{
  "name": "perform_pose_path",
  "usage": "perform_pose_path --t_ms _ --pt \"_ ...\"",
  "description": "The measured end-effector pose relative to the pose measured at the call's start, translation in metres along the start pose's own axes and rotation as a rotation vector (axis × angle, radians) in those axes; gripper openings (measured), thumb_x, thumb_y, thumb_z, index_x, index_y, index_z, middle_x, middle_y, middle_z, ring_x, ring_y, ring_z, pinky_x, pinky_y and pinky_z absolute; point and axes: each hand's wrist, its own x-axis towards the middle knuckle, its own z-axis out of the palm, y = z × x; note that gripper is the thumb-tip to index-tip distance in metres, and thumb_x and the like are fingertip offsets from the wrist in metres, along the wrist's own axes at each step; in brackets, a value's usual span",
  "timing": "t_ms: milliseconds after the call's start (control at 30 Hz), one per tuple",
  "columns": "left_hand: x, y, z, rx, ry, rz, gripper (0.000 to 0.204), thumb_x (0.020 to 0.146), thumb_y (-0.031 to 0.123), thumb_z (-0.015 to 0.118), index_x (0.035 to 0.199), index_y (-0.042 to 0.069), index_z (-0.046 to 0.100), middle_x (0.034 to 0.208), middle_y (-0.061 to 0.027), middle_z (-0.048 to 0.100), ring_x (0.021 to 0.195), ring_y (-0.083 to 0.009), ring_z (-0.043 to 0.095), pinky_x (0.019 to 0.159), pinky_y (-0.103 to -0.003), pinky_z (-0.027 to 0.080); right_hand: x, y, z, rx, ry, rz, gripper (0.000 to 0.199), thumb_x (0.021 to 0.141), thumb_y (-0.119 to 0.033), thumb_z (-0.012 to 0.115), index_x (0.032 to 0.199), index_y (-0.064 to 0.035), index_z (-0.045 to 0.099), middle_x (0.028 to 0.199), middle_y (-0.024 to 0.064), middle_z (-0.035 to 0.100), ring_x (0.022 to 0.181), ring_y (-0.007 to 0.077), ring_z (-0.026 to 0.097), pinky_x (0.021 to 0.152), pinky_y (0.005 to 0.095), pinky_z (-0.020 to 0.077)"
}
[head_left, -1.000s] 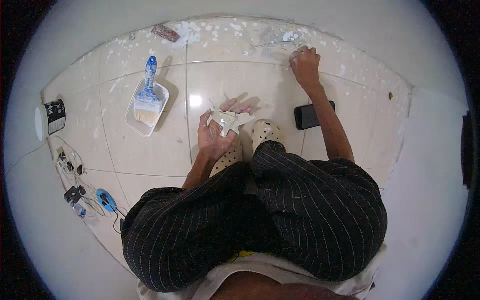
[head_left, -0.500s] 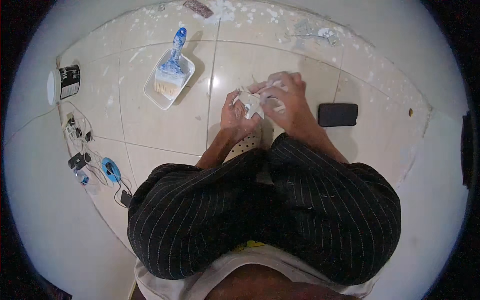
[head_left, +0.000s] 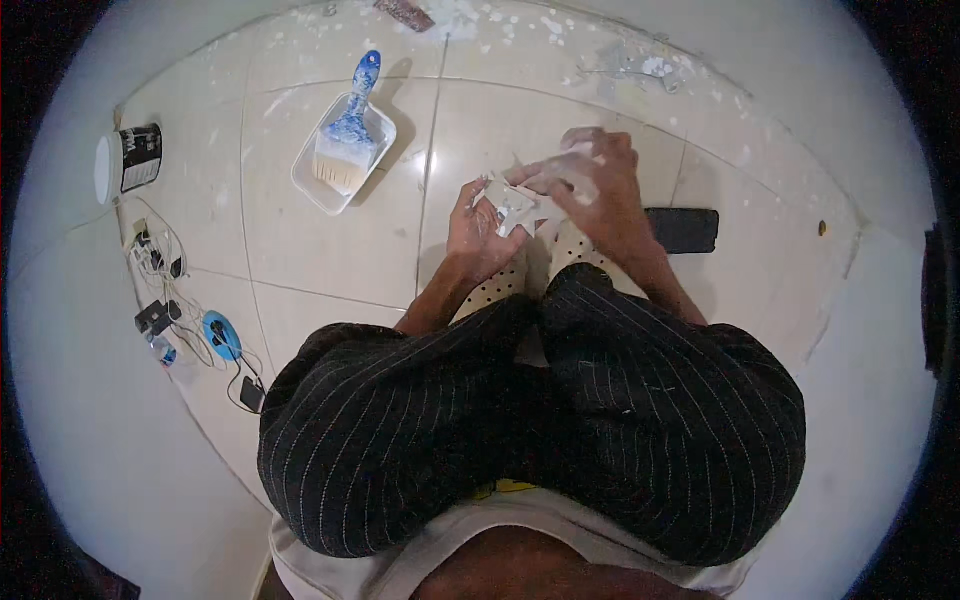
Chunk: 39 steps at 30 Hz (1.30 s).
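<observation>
A bunch of torn, crumpled white strips (head_left: 515, 208), like tape or paper, lies in my left hand (head_left: 478, 235), whose fingers curl around its edge. My right hand (head_left: 605, 195), smeared with white, is just to the right. Its forefinger reaches over to the far edge of the strips, while the thumb stands apart from it. No separate thing shows between these right fingers. Both hands are above my feet in cream socks with black dots (head_left: 495, 285).
A broad paintbrush (head_left: 352, 125) with a blue handle rests in a white tray (head_left: 302, 180). A black phone (head_left: 685, 230) lies by my right forearm. At left are a tipped white-and-black tub (head_left: 140, 160), tangled cables (head_left: 165, 255) and a blue disc (head_left: 221, 335). White splatters mark the far tiles.
My right hand has shifted right and its fingers have spread, partly covering the phone's left end. The strips stay in my left hand. The whole view has shifted slightly.
</observation>
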Motion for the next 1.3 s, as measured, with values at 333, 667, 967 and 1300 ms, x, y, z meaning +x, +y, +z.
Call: perform_pose_path --t_ms 333,667,967,1300 --pt "0.003 -0.001 0.008 -0.017 -0.108 -0.017 0.069 0.097 0.047 0.017 0.145 -0.003 0.025 0.141 -0.0307 0.037 0.135 -0.0421 0.034 0.116 -0.051 0.026 0.024 0.166 0.009 -0.253 0.167 0.331 0.029 0.081 -0.024 0.070 0.107 -0.0121 0.065 0.106 0.0112 0.057 0.105 0.0310 0.048 0.089 0.0490 0.0386" --pt "0.002 0.000 0.005 0.024 -0.136 0.006 0.069 0.098 0.047 0.016 0.145 -0.003 0.024 0.142 -0.0291 0.037 0.136 -0.0400 0.034 0.116 -0.049 0.026 0.045 0.185 0.019 -0.498 0.162 0.154 0.040 0.076 -0.030 0.074 0.109 -0.0082 0.064 0.109 0.0153 0.053 0.106 0.0344 0.046 0.090 0.0484 0.0396" --pt "0.001 -0.001 0.007 0.068 -0.114 0.002 0.071 0.097 0.049 0.020 0.145 -0.002 0.026 0.143 -0.0284 0.037 0.137 -0.0386 0.033 0.116 -0.048 0.025 0.041 0.178 0.013 -0.363 0.030 0.221 0.028 0.076 -0.023 0.073 0.100 -0.0133 0.063 0.099 0.0128 0.057 0.098 0.0314 0.051 0.087 0.0505 0.0378" --pt "0.007 -0.002 -0.006 0.046 -0.147 0.032 0.068 0.097 0.048 0.026 0.143 -0.002 0.031 0.142 -0.0268 0.039 0.135 -0.0364 0.035 0.115 -0.048 0.027 0.026 0.048 -0.025 0.392 0.080 0.314 0.027 0.080 -0.024 0.071 0.100 -0.0088 0.061 0.085 0.0077 0.063 0.087 0.0277 0.055 0.085 0.0423 0.0386"
